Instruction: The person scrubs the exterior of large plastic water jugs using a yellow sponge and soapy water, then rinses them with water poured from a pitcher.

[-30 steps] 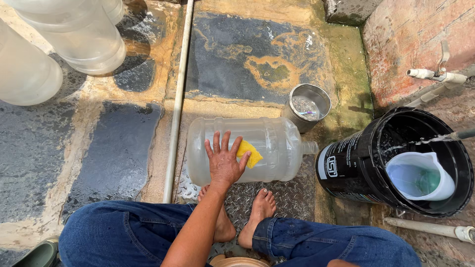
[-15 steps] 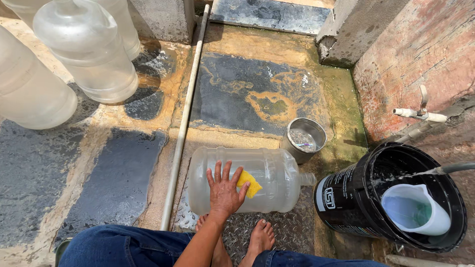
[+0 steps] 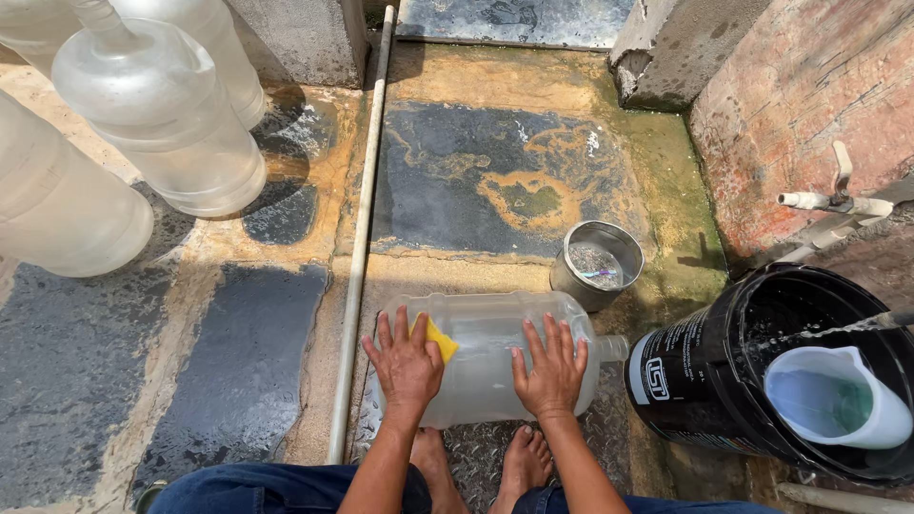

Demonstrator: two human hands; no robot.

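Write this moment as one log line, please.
left hand: presses yellow sponge on jug | right hand: flat on jug | jug: lying sideways

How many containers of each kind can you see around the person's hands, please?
Clear water jugs: 4, one lying jug under both hands, three at upper left
Black bucket: 1
White pitcher: 1
Metal bowl: 1
Total: 7
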